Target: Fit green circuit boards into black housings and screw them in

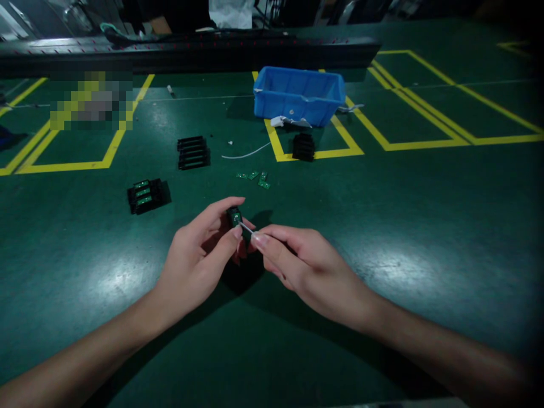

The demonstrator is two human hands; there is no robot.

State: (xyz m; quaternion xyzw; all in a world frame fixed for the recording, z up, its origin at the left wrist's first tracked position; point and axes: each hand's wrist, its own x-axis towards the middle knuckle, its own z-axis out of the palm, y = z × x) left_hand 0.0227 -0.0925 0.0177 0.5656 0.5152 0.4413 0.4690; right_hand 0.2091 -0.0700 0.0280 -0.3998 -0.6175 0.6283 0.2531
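Note:
My left hand [198,258] is closed around a small black plastic holder [232,212], tilted just above the table, thumb and fingers on either side. A small green circuit board [237,217] shows in the holder's face. Between the thumb and fingers of my right hand [304,260] is a thin pale rod [246,228], its tip touching or very near the board. My palm and fingers hide most of the holder. Just beyond my hands lie several loose green circuit boards [263,185]. To the left, a black slotted holder [158,192] carries green boards.
Farther back are a ribbed black holder [193,153] and a smaller black one [303,147]. A blue bin [297,107] stands behind, a white scrap [291,121] at its front. A thin white strip [246,155] lies on the green table [340,192]. A long black rail [191,55] crosses the back.

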